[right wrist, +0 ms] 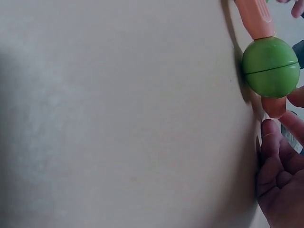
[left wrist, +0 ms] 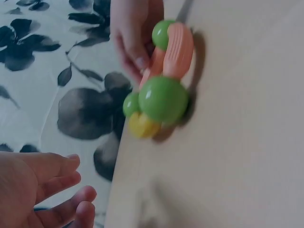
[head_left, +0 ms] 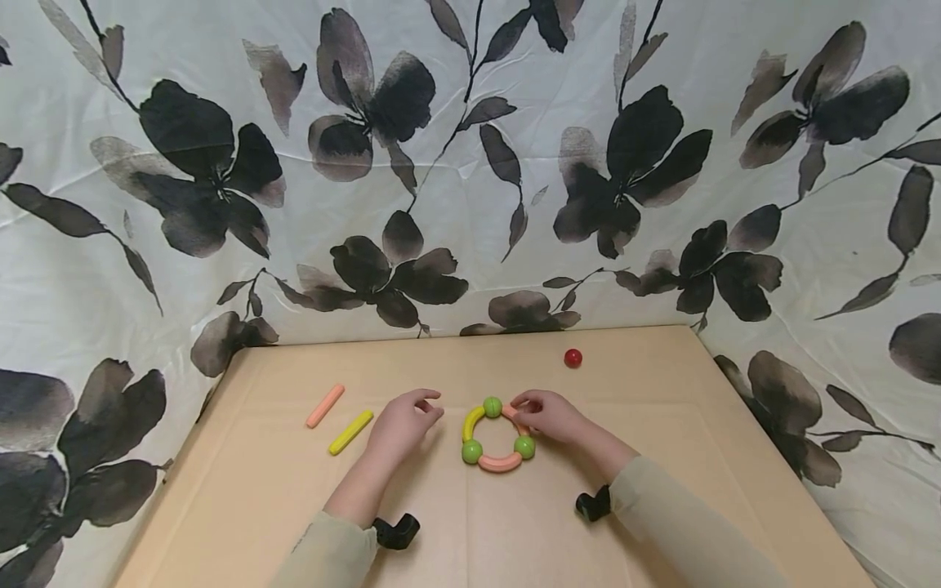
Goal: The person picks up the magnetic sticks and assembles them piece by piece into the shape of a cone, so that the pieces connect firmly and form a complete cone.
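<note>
A toy ring of green balls and curved pieces lies on the tabletop in the head view. Its green ball (head_left: 492, 407) is at the top, a yellow curved piece (head_left: 472, 422) at the left and an orange curved piece (head_left: 501, 463) at the bottom. My right hand (head_left: 553, 415) pinches the ring's other orange curved piece (right wrist: 274, 107) at the right side. To the left of the ring, my left hand (head_left: 403, 421) hovers apart from it, fingers loosely bent with nothing in them. Its fingers (left wrist: 58, 168) show near the ring in the left wrist view.
A straight orange stick (head_left: 325, 406) and a straight yellow stick (head_left: 350, 433) lie left of my left hand. Near the far edge sits a small red ball (head_left: 573, 358). Behind the tan tabletop (head_left: 470, 539) hangs a floral cloth (head_left: 470, 163).
</note>
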A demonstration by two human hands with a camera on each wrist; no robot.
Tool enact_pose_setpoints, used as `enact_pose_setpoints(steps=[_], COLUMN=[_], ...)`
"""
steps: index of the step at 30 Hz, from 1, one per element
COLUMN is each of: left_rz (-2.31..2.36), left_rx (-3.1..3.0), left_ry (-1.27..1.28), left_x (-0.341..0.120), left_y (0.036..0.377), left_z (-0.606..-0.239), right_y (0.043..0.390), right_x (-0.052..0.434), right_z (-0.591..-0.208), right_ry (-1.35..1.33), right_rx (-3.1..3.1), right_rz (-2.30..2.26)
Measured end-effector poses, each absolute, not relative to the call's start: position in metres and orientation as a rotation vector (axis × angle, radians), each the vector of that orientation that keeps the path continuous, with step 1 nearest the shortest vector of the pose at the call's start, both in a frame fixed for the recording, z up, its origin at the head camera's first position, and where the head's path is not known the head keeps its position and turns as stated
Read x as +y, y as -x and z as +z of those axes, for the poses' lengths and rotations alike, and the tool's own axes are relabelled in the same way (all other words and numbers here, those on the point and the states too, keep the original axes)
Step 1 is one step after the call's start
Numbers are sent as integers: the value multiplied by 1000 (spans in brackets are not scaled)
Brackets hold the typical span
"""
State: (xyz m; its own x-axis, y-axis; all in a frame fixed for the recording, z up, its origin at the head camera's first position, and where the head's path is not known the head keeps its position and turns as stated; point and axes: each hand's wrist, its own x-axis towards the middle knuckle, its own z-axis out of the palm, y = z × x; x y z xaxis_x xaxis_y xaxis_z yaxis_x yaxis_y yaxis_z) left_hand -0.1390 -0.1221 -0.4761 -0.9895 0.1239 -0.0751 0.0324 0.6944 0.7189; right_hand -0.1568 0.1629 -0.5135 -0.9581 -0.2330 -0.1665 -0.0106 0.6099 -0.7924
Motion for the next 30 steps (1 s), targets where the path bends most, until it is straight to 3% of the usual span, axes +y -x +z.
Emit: enact_pose_setpoints(steps=[11, 30], left_rz=[1045, 831], left_rx=[2864, 2829], left_ry=[-55, -41], left_x=[-162, -162], left_y=[138, 142], left_z=[-476, -496], right_y=[158, 157], right_x=[166, 163], right_z=[-516, -518], right_ry=[236, 219], right_rx=[2588, 2584], right_rz=[-1274, -1314])
